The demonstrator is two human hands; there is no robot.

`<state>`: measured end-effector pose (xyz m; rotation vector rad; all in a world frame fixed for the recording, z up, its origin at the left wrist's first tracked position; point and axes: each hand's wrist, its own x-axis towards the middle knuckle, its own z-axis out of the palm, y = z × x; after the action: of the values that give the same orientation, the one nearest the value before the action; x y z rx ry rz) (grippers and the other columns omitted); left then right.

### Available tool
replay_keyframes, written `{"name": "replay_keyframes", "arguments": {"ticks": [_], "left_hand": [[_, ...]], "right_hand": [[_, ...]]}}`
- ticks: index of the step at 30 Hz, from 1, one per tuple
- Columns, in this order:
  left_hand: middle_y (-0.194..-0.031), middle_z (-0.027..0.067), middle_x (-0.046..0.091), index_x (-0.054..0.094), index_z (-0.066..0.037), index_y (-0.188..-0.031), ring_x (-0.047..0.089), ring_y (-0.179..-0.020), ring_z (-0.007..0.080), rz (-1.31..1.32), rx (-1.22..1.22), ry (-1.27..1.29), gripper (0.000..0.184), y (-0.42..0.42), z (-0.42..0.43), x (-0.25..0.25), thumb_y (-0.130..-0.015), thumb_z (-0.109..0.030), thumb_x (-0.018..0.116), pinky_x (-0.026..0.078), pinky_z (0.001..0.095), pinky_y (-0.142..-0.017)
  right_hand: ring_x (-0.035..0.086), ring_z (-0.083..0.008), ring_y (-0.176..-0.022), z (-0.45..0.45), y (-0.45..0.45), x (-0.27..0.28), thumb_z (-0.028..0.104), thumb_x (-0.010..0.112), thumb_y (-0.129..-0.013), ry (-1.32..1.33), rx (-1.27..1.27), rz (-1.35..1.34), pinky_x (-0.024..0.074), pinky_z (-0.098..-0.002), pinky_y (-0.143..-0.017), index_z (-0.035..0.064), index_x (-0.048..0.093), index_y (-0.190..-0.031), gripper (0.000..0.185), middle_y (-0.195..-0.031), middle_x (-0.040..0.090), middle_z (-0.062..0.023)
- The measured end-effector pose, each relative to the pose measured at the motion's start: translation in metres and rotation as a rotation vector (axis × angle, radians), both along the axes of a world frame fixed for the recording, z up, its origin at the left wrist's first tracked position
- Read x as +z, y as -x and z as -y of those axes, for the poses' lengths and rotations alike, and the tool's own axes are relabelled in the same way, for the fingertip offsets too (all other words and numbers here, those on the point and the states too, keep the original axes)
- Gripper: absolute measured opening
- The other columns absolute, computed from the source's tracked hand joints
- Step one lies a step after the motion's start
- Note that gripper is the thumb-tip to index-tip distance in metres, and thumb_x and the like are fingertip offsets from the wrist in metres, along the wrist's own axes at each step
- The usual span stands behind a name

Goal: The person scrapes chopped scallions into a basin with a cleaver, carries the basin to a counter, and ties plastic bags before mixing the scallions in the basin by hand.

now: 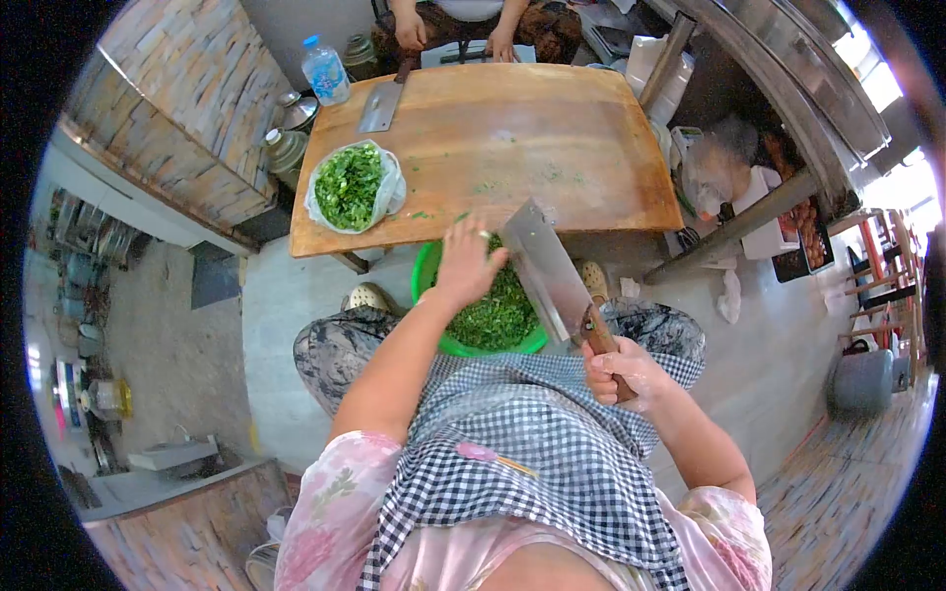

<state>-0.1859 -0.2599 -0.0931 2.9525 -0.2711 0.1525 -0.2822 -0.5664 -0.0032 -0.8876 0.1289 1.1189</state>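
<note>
1. The person's right hand (629, 372) is wrapped around the wooden handle of a cleaver (548, 268), grasping it firmly.
2. From that grip the broad blade reaches forward and to the left, its far end near the edge of the table (532, 123).
3. Ahead and to the left of the grip, the left hand (467, 260) grasps nothing; its fingers are spread, palm down. Whether it touches anything beneath, one cannot tell.
4. Left of the grip and partly under the left hand is a green basin (535, 343) filled with chopped greens (488, 315). The blade passes over its right side.
5. Farther forward and left of the grip, on the table's near left corner, an open plastic bag (393, 185) holds more cut greens (347, 187).
6. Beyond that bag, a second cleaver (378, 106) lies on the tabletop, with a water bottle (325, 73) to its left.
7. Straight ahead of the grip, green scraps (488, 185) dot the wood; at the far side a co-worker's hands (501, 44) show.
8. Behind and to the left of the grip is the wearer's checked apron (532, 443).
</note>
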Motion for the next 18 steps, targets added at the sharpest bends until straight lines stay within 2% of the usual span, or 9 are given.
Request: {"name": "replay_keyframes", "arguments": {"ticks": [1, 2, 3, 5, 6, 7, 10, 12, 18], "left_hand": [[-0.138, 0.0236, 0.024, 0.023, 0.005, -0.133, 0.019, -0.129, 0.0383, -0.014, 0.072, -0.041, 0.068, -0.003, -0.026, -0.043, -0.086, -0.041, 0.042, 0.012, 0.0456, -0.107], [-0.138, 0.0236, 0.025, 0.025, 0.005, -0.132, 0.019, -0.129, 0.0381, 0.017, 0.092, 0.002, 0.066, -0.001, -0.029, -0.049, -0.086, -0.039, 0.042, 0.013, 0.0453, -0.106], [-0.137, 0.0235, 0.025, 0.027, 0.005, -0.131, 0.019, -0.129, 0.0379, 0.050, 0.111, 0.046, 0.064, 0.001, -0.032, -0.054, -0.086, -0.038, 0.042, 0.014, 0.0451, -0.106], [-0.137, 0.0229, 0.026, 0.031, 0.004, -0.129, 0.020, -0.129, 0.0377, 0.188, 0.059, 0.306, 0.060, 0.021, -0.014, -0.003, -0.086, -0.036, 0.042, 0.016, 0.0446, -0.106], [-0.137, 0.0225, 0.026, 0.032, 0.004, -0.129, 0.020, -0.129, 0.0380, 0.082, -0.042, 0.303, 0.058, 0.027, 0.000, 0.026, -0.086, -0.035, 0.042, 0.016, 0.0446, -0.105], [-0.137, 0.0220, 0.026, 0.034, 0.003, -0.128, 0.020, -0.129, 0.0383, -0.017, -0.141, 0.298, 0.057, 0.031, 0.017, 0.057, -0.086, -0.034, 0.042, 0.017, 0.0446, -0.105], [-0.138, 0.0190, 0.027, 0.039, -0.001, -0.126, 0.020, -0.129, 0.0387, -0.112, -0.503, 0.054, 0.056, 0.044, 0.059, 0.079, -0.085, -0.037, 0.044, 0.017, 0.0457, -0.105], [-0.139, 0.0178, 0.026, 0.038, -0.003, -0.128, 0.019, -0.130, 0.0375, -0.092, -0.646, 0.021, 0.063, 0.063, 0.075, 0.074, -0.083, -0.045, 0.046, 0.014, 0.0475, -0.106], [-0.141, 0.0162, 0.023, 0.031, -0.006, -0.133, 0.013, -0.132, 0.0363, -0.148, -0.531, -0.070, 0.069, 0.063, 0.076, 0.057, -0.083, -0.053, 0.041, 0.008, 0.0480, -0.107]], "right_hand": [[0.041, -0.0088, -0.049, 0.005, -0.001, -0.001, 0.018, 0.064, -0.077, 0.082, 0.024, 0.110, 0.0324, -0.0230, -0.041, 0.0066, 0.045, -0.088, 0.025, -0.065, 0.044, -0.0008], [0.042, -0.0088, -0.050, 0.007, -0.001, -0.002, 0.019, 0.064, -0.077, 0.166, 0.048, 0.218, 0.0332, -0.0233, -0.041, 0.0066, 0.045, -0.087, 0.024, -0.065, 0.045, -0.0013], [0.046, -0.0155, -0.049, 0.005, -0.001, -0.011, 0.019, 0.063, -0.075, 0.330, 0.023, 0.525, 0.0381, -0.0283, -0.044, 0.0055, 0.046, -0.083, 0.023, -0.064, 0.048, -0.0062], [0.049, -0.0237, -0.051, 0.004, 0.001, -0.030, 0.018, 0.061, -0.073, 0.647, 0.066, 1.017, 0.0410, -0.0336, -0.049, 0.0043, 0.046, -0.084, 0.023, -0.064, 0.049, -0.0112], [0.050, -0.0278, -0.051, 0.003, 0.001, -0.034, 0.017, 0.060, -0.073, 0.804, 0.095, 1.267, 0.0424, -0.0362, -0.051, 0.0037, 0.045, -0.085, 0.023, -0.064, 0.050, -0.0137], [0.054, -0.0370, -0.063, -0.003, 0.000, -0.034, 0.016, 0.058, -0.070, 0.909, 0.195, 1.230, 0.0434, -0.0431, -0.059, 0.0037, 0.045, -0.091, 0.027, -0.071, 0.053, -0.0197], [0.056, -0.0374, -0.071, -0.015, -0.002, -0.028, 0.015, 0.056, -0.071, 0.959, 0.312, 1.368, 0.0434, -0.0458, -0.061, 0.0040, 0.046, -0.092, 0.026, -0.076, 0.056, -0.0199], [0.058, -0.0353, -0.071, -0.021, -0.003, -0.034, 0.013, 0.056, -0.070, 0.962, 0.315, 1.470, 0.0446, -0.0448, -0.060, 0.0047, 0.048, -0.092, 0.025, -0.078, 0.058, -0.0168], [0.059, -0.0325, -0.070, -0.024, -0.003, -0.023, 0.011, 0.057, -0.069, 1.006, 0.362, 1.535, 0.0464, -0.0420, -0.061, 0.0057, 0.050, -0.097, 0.030, -0.082, 0.059, -0.0147]]}}
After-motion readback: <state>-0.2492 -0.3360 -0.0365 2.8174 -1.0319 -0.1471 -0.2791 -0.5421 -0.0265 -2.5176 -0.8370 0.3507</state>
